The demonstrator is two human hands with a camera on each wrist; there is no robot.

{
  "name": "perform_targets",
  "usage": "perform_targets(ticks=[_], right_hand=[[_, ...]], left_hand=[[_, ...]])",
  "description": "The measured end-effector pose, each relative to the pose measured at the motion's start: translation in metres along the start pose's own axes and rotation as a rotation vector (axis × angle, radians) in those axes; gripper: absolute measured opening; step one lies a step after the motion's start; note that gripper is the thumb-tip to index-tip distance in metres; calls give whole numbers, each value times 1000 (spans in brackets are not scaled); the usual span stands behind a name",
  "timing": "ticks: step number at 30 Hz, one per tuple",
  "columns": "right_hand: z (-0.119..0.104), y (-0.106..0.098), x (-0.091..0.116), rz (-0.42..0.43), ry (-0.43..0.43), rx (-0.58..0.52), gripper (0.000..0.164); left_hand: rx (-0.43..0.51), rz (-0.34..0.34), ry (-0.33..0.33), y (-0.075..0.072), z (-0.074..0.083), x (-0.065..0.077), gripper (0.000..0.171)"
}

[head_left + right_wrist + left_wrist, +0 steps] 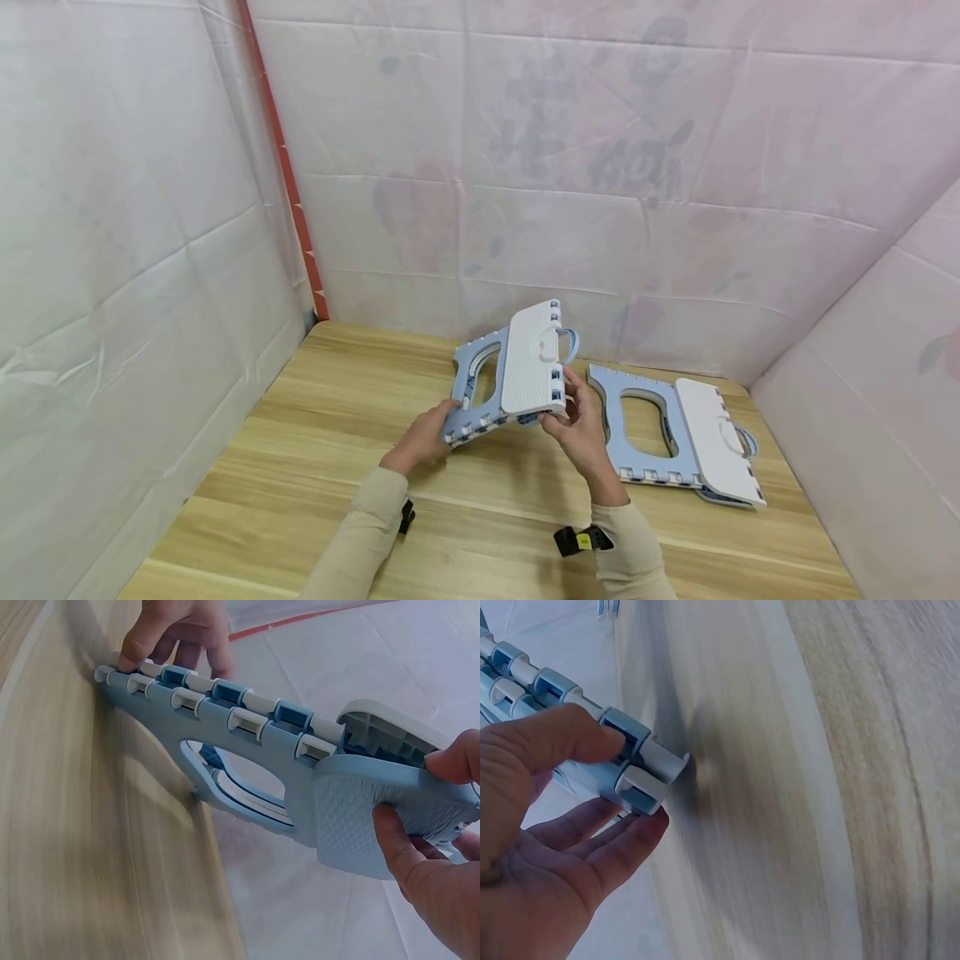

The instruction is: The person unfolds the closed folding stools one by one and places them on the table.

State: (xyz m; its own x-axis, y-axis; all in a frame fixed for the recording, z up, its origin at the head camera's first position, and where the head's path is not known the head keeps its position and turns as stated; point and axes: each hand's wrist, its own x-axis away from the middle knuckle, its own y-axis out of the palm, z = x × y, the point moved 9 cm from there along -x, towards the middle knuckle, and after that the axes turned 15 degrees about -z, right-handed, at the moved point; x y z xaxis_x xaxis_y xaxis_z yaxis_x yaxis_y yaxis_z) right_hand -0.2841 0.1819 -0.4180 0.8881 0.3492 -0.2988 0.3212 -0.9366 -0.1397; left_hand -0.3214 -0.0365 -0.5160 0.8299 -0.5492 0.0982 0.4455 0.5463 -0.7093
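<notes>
A blue and white folding step stool (pixel 528 362), folded flat, is held tilted above the wooden table between both hands. At its lower left corner my left hand (pixel 427 435) grips the blue hinged leg edge, thumb on one face and fingers beneath, as the left wrist view shows. My right hand (pixel 581 425) holds the near end of the white top panel. In the right wrist view, the right fingers (pixel 397 840) press the textured blue panel while the thumb lies over the white one. A blue carry loop (pixel 570 343) sticks out from the stool's right side.
To the right, a second folded stool (pixel 648 425) of the same kind lies on the wooden table (pixel 300 467). Pale sheeting walls (pixel 450 167) stand behind and at both sides. A red strip (pixel 288 183) runs down the back left corner.
</notes>
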Motion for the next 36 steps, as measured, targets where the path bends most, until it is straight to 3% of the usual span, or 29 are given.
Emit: perform_targets(ticks=[20,30,36], right_hand=[[-18,10,-8,-28,-74,15,81],[-20,14,-12,-70,-135,-47,82],[-24,16,-14,-88,-176,-51,81]], left_hand=[[55,-7,33,1,3,0,74],[78,-2,1,5,-2,0,76],[114,-21,39,6,4,0,74]])
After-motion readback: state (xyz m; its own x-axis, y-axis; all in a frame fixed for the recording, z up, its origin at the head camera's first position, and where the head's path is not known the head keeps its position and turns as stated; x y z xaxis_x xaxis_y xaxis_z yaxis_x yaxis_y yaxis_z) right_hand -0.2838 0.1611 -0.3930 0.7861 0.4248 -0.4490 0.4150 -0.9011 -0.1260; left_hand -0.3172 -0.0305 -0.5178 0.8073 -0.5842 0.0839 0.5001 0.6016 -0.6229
